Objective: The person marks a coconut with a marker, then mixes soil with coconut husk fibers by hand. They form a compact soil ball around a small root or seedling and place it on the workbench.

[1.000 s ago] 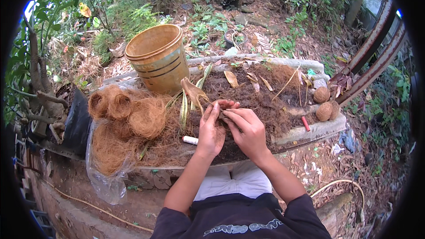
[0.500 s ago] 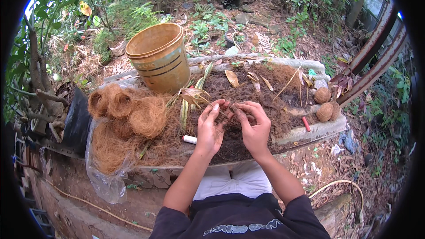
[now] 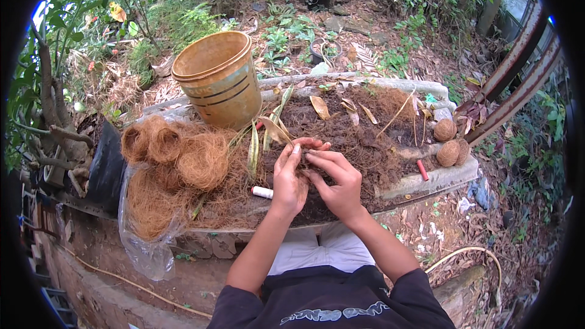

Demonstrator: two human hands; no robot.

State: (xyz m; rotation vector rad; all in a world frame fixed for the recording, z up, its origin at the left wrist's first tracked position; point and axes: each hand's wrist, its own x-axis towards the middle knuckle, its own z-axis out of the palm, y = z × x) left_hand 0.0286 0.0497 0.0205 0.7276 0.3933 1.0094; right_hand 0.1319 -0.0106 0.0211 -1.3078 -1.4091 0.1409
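Note:
My left hand [image 3: 290, 178] and my right hand [image 3: 336, 184] meet over dark soil [image 3: 317, 202], fingers curled inward. From the left fingertips a dry brown leaf [image 3: 277, 133] sticks up toward the bucket, its lower end hidden in the grip. My right thumb and fingers pinch close beside the left ones; what lies between them is too small and covered to make out. A white thread spool [image 3: 262, 192] rests just left of my left wrist. Long green-and-yellow leaves [image 3: 253, 152] lie beyond it.
At the left are brown coconut-fibre balls [image 3: 204, 161] and a clear plastic bag [image 3: 146, 256]. A stained yellow bucket [image 3: 222, 94] stands behind. On the right, a red cylinder [image 3: 422, 170] and round brown balls [image 3: 448, 153] lie near the slab's edge [image 3: 426, 187].
My right hand has moved left and closer against my left hand. The dry leaf at my left fingertips has turned and shifted slightly right.

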